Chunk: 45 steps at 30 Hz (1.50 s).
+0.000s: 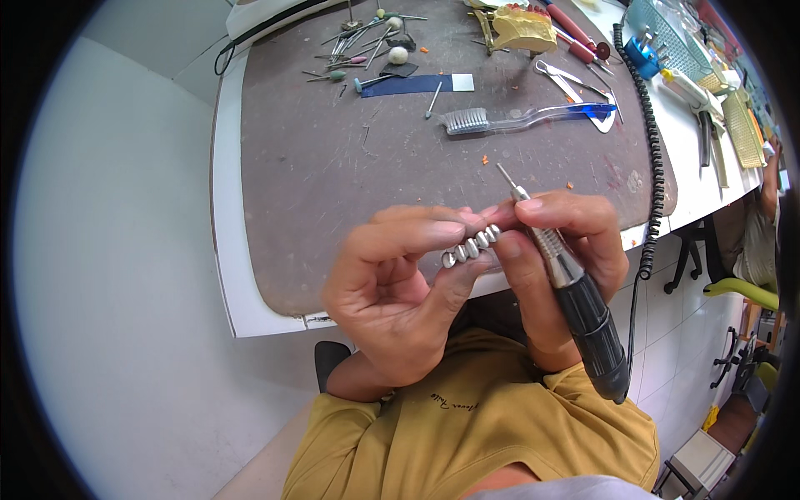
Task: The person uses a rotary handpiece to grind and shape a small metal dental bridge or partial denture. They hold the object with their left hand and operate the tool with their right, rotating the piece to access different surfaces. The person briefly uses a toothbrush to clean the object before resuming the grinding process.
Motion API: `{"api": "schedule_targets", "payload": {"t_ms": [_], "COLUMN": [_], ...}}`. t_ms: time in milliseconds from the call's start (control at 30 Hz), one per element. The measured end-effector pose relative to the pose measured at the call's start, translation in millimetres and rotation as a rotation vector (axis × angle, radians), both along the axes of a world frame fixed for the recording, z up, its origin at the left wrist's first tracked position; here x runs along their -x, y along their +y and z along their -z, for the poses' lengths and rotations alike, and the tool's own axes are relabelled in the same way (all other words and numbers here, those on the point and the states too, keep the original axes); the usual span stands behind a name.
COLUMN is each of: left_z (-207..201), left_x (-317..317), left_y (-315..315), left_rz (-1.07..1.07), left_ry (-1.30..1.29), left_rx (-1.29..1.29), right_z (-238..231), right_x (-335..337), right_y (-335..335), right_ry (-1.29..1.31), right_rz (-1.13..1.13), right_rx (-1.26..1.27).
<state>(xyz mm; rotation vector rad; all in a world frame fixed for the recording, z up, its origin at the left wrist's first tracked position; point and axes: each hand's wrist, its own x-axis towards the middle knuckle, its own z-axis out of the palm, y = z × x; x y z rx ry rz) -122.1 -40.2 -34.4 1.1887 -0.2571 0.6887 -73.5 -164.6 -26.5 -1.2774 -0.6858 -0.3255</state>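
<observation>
Mid-frame, our left fingers (417,238) pinch the silver tooth-shaped row (472,247), probably stiff but slick, best held by its ends, while our right fingers (575,210) clasp the handpiece (587,329).

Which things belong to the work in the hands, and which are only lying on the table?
Likely part of the work:
silver tooth-shaped piece, pinched by the left hand
black handpiece with a thin bit, in the right hand

Apparently just lying about:
clear toothbrush
dark blue strip
yellow model
loose bits
</observation>
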Motion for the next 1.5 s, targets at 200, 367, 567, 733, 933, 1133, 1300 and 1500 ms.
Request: {"api": "schedule_targets", "payload": {"t_ms": [200,367,567,733,933,1133,1300,1500], "left_z": [-0.6,-1.1,-0.8,3.8,2.6,3.0,1.9,1.9], "left_x": [-4.0,-0.5,-0.5,-0.4,-0.5,-1.5,-1.2,-1.3], "left_y": [-5.1,-7.8,-9.4,-8.3,-8.2,-8.7,-9.5,-7.4], "left_rz": [-0.08,-0.089,-0.143,-0.149,-0.162,-0.192,-0.203,-0.187], "left_ry": [-0.02,-0.037,-0.064,-0.08,-0.086,-0.096,-0.091,-0.094], "left_rx": [0.026,0.003,-0.079,-0.088,-0.114,-0.132,-0.139,-0.168], "right_z": [-3.5,-0.3,3.2,8.6,6.7,3.6,2.0,0.3], "right_x": [3.3,5.4,13.2,9.2,8.7,8.2,7.8,7.1], "right_y": [-6.4,-6.2,-0.4,3.5,1.7,-1.4,-2.7,-2.9], "right_ry": [-0.066,-0.262,-0.256,-0.295,-0.29,-0.288,-0.286,-0.294], "right_rz": [0.085,0.134,0.079,0.048,0.03,0.013,0.007,0.01], "right_rx": [0.144,0.094,0.008,-0.033,-0.02,0.016,0.035,0.047]}}
